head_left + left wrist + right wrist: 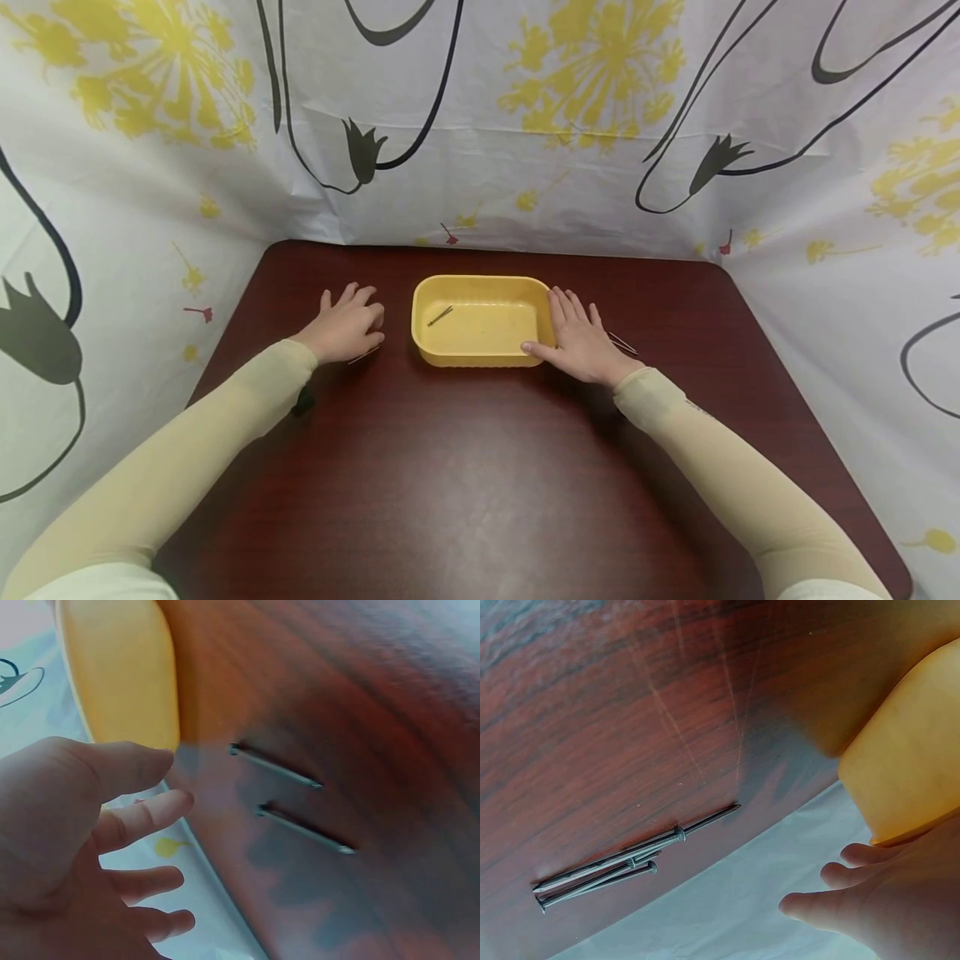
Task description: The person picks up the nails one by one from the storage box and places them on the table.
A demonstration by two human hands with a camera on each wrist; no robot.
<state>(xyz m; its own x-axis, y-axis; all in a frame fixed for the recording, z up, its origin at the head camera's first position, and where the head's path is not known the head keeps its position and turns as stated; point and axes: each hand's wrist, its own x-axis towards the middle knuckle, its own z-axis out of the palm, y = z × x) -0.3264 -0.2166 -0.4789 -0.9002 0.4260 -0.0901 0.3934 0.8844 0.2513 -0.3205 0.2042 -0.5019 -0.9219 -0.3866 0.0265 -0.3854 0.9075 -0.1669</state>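
A yellow plastic tray (pixel 480 361) stands toward the back of the table, with thin dark nails (pixel 440 316) lying at the left of its floor. My left hand (pixel 341 327) is held to the left of the tray, fingers spread and slightly bent, with nothing in them. Two loose nails (pixel 306 829) lie side by side on the table close by that hand in the left wrist view. At the tray's right end, my right hand (pixel 581 342) rests against the rim, fingers extended along the side and thumb over the front corner.
Several metal nails (pixel 615 862) lie bunched on the table to the right of the right hand. The dark red table (pixel 465 475) ends at a patterned cloth (pixel 480 167) behind and at both sides. A small dark object (pixel 303 402) shows beneath the left wrist.
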